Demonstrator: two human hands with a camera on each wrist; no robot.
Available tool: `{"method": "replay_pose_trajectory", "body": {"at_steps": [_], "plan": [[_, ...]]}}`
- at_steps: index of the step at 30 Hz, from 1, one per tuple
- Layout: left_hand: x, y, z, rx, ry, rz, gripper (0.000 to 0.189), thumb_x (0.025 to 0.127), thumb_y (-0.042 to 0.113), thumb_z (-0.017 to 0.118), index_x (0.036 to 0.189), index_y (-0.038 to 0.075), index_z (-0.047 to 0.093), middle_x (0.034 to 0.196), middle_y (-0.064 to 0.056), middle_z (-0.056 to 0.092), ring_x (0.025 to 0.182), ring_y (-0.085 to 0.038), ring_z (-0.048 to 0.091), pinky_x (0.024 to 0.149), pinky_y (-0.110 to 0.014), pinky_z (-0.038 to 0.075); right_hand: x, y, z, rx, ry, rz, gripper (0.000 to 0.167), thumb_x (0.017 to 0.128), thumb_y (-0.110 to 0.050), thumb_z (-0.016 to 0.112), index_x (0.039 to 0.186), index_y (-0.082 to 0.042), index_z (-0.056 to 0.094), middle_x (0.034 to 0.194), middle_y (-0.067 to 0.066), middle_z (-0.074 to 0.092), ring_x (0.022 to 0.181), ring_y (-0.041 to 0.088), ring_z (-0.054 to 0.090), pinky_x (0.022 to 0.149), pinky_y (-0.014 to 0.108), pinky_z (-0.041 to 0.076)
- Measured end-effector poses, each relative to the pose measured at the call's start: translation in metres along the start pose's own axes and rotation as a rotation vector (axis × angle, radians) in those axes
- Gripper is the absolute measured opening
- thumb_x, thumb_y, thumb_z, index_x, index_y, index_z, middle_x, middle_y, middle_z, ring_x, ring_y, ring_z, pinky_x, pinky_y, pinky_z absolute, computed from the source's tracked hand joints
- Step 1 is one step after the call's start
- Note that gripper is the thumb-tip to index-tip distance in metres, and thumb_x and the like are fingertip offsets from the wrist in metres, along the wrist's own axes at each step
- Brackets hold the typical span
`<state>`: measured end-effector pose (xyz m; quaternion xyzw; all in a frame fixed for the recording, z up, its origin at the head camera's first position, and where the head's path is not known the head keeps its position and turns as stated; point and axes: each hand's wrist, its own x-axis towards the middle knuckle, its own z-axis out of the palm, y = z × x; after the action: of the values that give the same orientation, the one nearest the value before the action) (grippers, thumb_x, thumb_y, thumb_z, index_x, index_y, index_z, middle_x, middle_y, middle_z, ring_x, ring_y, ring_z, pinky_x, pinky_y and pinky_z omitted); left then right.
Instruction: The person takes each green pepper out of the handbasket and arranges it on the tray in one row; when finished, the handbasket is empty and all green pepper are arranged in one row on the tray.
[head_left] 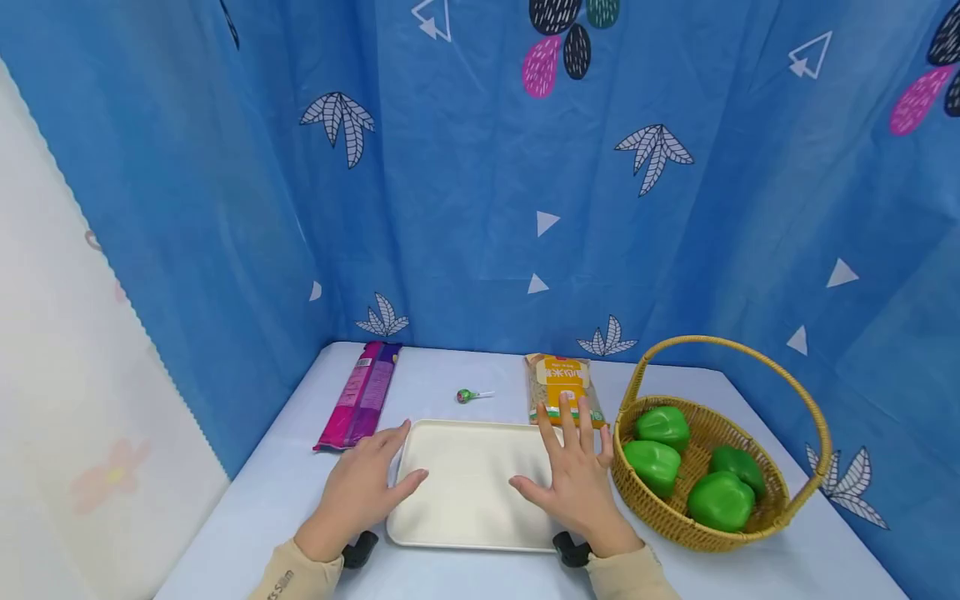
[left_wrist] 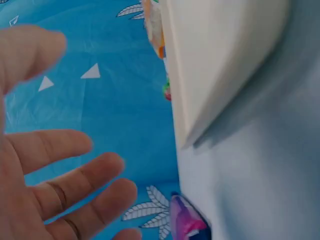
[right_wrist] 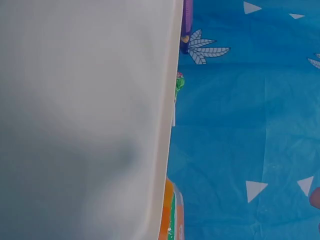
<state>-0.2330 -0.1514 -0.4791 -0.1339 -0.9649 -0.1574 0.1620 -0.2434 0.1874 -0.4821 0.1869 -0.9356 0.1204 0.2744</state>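
Note:
A cream rectangular tray [head_left: 474,487] lies on the table between my hands. My left hand [head_left: 365,483] is by the tray's left edge, fingers extended and thumb spread over the rim; it holds nothing. Over the tray's right side is my right hand [head_left: 573,483], its fingers spread and nothing in its grasp. Beyond the left hand lies a pink and purple packet [head_left: 362,396]. A green lollipop [head_left: 467,396] with a white stick lies behind the tray. Past the right fingertips, partly covered by them, is a clear and orange bag of grain-like food [head_left: 557,375].
To the right stands a wicker basket [head_left: 633,496] with a tall arched handle, holding several green bell peppers [head_left: 722,502]. A white table [head_left: 442,362] carries everything. Blue patterned curtain [head_left: 480,208] hangs behind and at the sides; a pale cloth [head_left: 82,375] hangs at the left.

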Motion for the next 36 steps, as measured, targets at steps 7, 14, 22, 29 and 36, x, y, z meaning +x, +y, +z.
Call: {"method": "replay_pose_trajectory", "body": {"at_steps": [7,14,22,29,36], "plan": [[-0.011,-0.007,0.004,-0.157,-0.176,-0.150,0.060,0.091,0.046,0.074,0.139,0.011,0.065,0.074,0.007,0.059,0.065,-0.013,0.057,0.052,-0.032,0.043,0.000,0.004,-0.003,0.016,0.010,0.002,0.108,0.083,-0.080,0.058,0.166,-0.020,0.023,0.174,0.011,-0.003,0.158,0.041,-0.007,0.110,0.074,-0.003],[-0.012,-0.014,0.016,-0.228,-0.314,-0.106,0.059,0.093,0.030,0.071,0.145,0.004,0.058,0.064,0.010,0.052,0.053,-0.008,0.044,0.049,-0.027,0.034,0.000,0.007,-0.007,0.013,-0.012,0.026,0.105,0.085,-0.076,0.061,0.165,-0.020,0.025,0.174,0.009,-0.004,0.158,0.040,-0.009,0.110,0.073,-0.003],[-0.013,-0.022,0.018,-0.259,-0.326,-0.080,0.061,0.094,0.026,0.071,0.146,0.000,0.056,0.065,0.010,0.050,0.052,-0.006,0.041,0.050,-0.024,0.029,0.021,0.030,-0.043,0.036,0.067,0.032,0.092,0.092,-0.057,0.065,0.165,-0.017,0.026,0.173,0.014,0.009,0.156,0.045,0.002,0.108,0.071,0.009],[-0.015,-0.025,0.018,-0.274,-0.327,-0.084,0.060,0.095,0.025,0.069,0.147,-0.002,0.054,0.065,0.009,0.050,0.053,-0.006,0.041,0.050,-0.024,0.030,0.042,0.091,-0.107,-0.020,0.066,0.067,0.067,0.096,-0.037,0.069,0.153,-0.007,0.047,0.159,0.026,0.037,0.148,0.049,0.024,0.102,0.075,0.021],[-0.016,-0.028,0.019,-0.252,-0.331,-0.103,0.061,0.096,0.026,0.067,0.148,0.000,0.053,0.064,0.008,0.049,0.052,-0.007,0.039,0.050,-0.025,0.029,0.028,0.136,-0.120,-0.055,-0.043,0.155,0.053,0.101,-0.039,0.063,0.139,-0.003,0.059,0.146,0.029,0.048,0.135,0.053,0.037,0.100,0.075,0.022]]}}
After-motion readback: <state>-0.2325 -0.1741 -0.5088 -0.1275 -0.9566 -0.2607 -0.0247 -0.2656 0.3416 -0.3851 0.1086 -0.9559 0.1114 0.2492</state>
